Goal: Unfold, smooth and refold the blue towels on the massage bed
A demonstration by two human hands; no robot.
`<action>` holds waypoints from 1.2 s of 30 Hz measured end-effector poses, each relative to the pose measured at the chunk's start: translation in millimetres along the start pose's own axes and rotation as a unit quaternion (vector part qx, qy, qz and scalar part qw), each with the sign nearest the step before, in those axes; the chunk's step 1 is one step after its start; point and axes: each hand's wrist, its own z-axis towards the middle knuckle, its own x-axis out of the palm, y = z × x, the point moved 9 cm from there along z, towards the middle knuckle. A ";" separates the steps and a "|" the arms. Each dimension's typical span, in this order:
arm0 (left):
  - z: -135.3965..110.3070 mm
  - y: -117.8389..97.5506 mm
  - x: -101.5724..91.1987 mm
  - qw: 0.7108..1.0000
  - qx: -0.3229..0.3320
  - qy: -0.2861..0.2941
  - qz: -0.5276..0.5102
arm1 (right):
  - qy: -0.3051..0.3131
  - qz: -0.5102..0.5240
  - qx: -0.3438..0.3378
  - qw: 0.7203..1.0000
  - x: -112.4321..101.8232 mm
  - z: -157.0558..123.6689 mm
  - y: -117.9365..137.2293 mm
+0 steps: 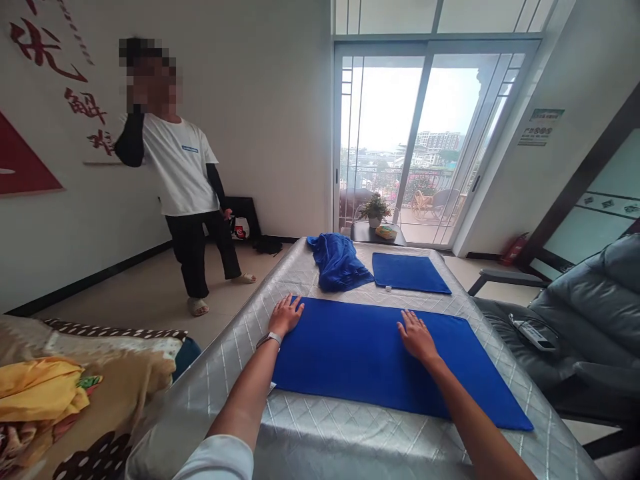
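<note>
Blue, smooth fabric lies spread as a flat rectangular cloth point(350, 353) across the near part of a silver, diamond-quilted cover point(350, 430) on a broad raised surface. The person's left hand point(287, 315), with a pale-banded watch point(270, 340) at the wrist, rests palm down on the cloth's far left corner, fingers extended and clenching nothing. The right hand point(418, 337) also lies palm down with fingers loosely spread, its tips near the far edge right of the middle; it too grasps nothing. Just beyond that edge, a crumpled heap of blue fabric point(340, 263) sits on the left, touching or nearly touching a smaller flat blue rectangle point(410, 272) that has a small white tag point(389, 289) at its near edge. To the right stands a dark grey padded armchair point(585, 293) with a white power strip point(535, 335) on its seat. To the left, rumpled yellow fabric point(43, 387) lies on brown and cream bedding point(135, 393). Farther off, another person in a white T-shirt point(183, 170) stands by the wall, and a leafy potted plant point(375, 210) stands before sliding glass doors point(418, 133).
</note>
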 end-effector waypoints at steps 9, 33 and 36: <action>-0.6 0.9 0.2 1.000 0.005 0.001 0.016 | 0.045 0.020 -0.057 0.997 20.5 4.7 68.8; 0.8 0.9 1.6 1.000 0.004 0.011 0.009 | 0.010 -0.073 0.227 0.971 -29.1 -7.2 -170.5; 2.2 0.7 2.1 1.000 0.008 0.004 0.008 | -0.023 -0.076 0.167 0.983 -26.9 -3.2 -107.5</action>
